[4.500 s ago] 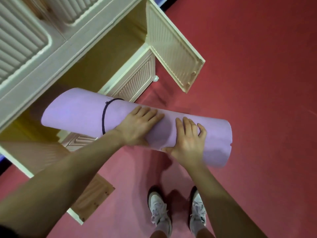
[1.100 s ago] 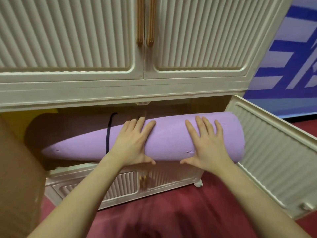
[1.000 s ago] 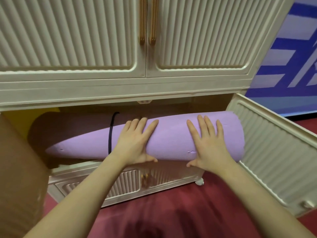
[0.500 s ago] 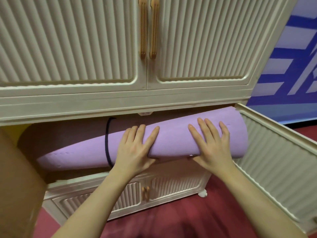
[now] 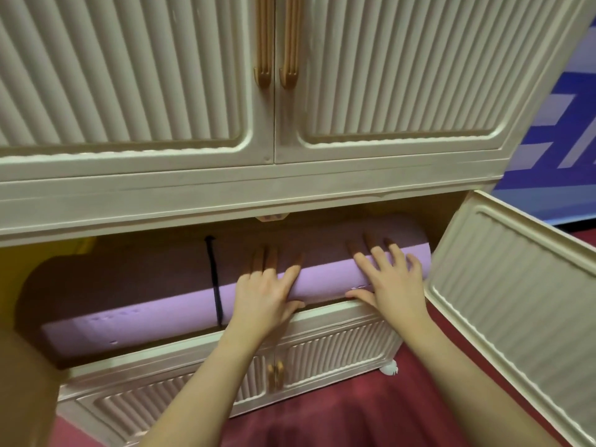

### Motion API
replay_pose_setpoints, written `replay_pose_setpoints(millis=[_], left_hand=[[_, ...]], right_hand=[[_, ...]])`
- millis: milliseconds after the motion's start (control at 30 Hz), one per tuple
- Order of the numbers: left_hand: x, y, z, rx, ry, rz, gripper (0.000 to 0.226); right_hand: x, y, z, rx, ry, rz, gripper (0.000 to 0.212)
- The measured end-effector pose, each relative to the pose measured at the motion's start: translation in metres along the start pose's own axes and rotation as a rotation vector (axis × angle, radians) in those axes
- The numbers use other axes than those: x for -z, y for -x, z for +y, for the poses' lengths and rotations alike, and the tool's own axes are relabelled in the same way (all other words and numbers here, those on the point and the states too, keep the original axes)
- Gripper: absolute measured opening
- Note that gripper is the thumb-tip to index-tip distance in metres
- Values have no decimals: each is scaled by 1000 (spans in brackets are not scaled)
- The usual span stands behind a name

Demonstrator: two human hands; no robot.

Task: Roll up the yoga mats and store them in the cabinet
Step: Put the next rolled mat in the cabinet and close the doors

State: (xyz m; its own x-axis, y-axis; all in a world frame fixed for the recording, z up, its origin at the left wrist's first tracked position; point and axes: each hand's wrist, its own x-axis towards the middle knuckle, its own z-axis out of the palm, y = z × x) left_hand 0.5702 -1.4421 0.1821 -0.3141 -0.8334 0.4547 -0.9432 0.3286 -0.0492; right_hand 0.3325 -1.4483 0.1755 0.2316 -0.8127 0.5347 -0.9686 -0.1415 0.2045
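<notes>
Lying lengthwise inside the open middle compartment of a cream, ribbed-panel plastic cabinet [image 5: 225, 191], a rolled lilac foam yoga mat [image 5: 154, 304] filled almost the whole width of the shelf — its upper half in shadow, its lower edge catching the light. At far left, a brown inner face of an opened door [image 5: 22, 382] stood beside the compartment, with a patch of yellow [image 5: 84, 247] showing behind the mat's left end. A thin black elastic band [image 5: 215, 285] circled the roll left of centre. Just right of it, the person's left hand [image 5: 264, 298] pressed flat on the mat, fingers straight and spread, thumb tucked along the lower edge near the shelf lip. Further right, the right hand [image 5: 390, 282] lay on the roll in the same manner — fingers extended and fanned, thumb low at the mat's underside, holding nothing in a curl. The mat's right end sat close to the compartment's right wall. Above, two closed upper doors met at a pair of tan vertical handles [image 5: 277, 56]; below, two smaller closed doors carried short tan pulls [image 5: 276, 375]. At right, the ribbed cream right-hand door [image 5: 516, 301] hung open over dark red flooring [image 5: 371, 414], with a blue-and-white patterned wall [image 5: 554, 150] behind it.
</notes>
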Motion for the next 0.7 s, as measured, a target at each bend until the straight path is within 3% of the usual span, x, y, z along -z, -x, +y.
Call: replay_pose_setpoints(millis=[267,500,600,700], left_hand=[[-6,13,5,5,-42,63,81],[-12,12,14,91,-46,121,76],[-12,11,22,173,6,34,74],[10,6,32,232,40,-189,76]], right_hand=[[4,15,-17,-127,-137,-105,84],[1,15,-19,-135,-213,-103,75],[5,14,-21,-164,-260,-166,71],[24,8,-23,-195,-288,-316,65]])
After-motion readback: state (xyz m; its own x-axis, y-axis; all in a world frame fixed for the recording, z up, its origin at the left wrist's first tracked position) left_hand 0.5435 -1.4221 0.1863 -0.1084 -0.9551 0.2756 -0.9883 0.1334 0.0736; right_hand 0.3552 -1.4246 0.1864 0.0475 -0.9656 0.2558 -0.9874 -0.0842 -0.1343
